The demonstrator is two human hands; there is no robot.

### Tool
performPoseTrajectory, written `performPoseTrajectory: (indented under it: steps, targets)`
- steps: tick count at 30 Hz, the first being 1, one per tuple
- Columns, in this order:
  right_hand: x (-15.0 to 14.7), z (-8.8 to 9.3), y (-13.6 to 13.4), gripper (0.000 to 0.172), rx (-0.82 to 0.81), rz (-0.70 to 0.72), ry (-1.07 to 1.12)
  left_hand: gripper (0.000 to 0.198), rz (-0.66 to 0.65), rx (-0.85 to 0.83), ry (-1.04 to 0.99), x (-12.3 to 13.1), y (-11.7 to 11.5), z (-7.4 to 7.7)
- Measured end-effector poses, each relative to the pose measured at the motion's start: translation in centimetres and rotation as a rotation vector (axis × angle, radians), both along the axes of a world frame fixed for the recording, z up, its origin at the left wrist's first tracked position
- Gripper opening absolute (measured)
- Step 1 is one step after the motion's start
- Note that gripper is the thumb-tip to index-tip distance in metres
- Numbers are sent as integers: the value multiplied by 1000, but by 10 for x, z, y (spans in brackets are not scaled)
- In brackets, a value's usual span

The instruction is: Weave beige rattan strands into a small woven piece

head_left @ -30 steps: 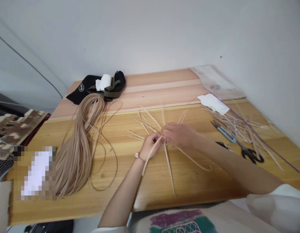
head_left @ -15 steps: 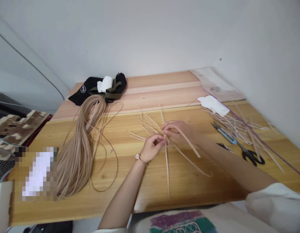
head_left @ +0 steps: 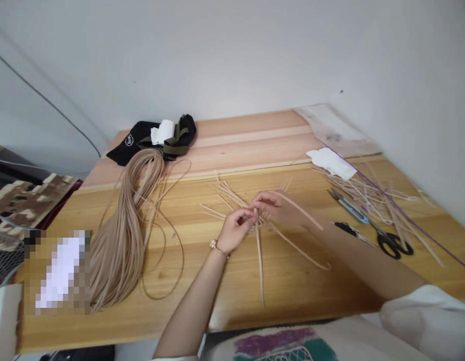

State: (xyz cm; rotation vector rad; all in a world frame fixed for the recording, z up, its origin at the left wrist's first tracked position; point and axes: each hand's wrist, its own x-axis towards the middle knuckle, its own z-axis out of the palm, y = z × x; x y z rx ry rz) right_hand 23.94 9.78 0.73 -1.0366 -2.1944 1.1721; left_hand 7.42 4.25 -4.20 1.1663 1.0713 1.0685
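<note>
A small woven piece of pale rattan strips [head_left: 259, 255] lies on the table, its loose ends fanning out on several sides. My left hand [head_left: 237, 228], with a watch-like bracelet on the wrist, pinches the piece at its centre from the left. My right hand [head_left: 274, 205] comes in from the right, fingers closed at the same centre, touching the strips. One strip [head_left: 298, 208] arches over the back of my right hand. Another long strip curves out below it toward the right. The woven middle is mostly hidden by my fingers.
A thick hank of rattan [head_left: 121, 240] lies left on the wooden table [head_left: 172, 321], below a black bag [head_left: 142, 133] with a tissue roll [head_left: 164, 131]. At right are blue-handled snips [head_left: 352, 208], black scissors [head_left: 392, 244], white paper [head_left: 332, 163], loose strips and a purple strip [head_left: 413, 219].
The strip over my right hand has swung up and right across the forearm. A strip standing behind the hands is no longer seen upright. My left hand has hardly moved.
</note>
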Motion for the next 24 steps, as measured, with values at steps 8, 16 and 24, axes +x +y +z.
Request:
performPoseTrajectory:
  steps: [8, 16, 24]
  targets:
    - [10, -16, -11, 28, -95, -36, 245, 21, 7, -17, 37, 1, 2, -2]
    - [-11, 20, 1, 19, -6, 25, -192, 9, -42, 123, 281, 3, -1, 3]
    - [-15, 4, 23, 15, -643, -75, -62, 12, -25, 160, 319, 2, -2, 0]
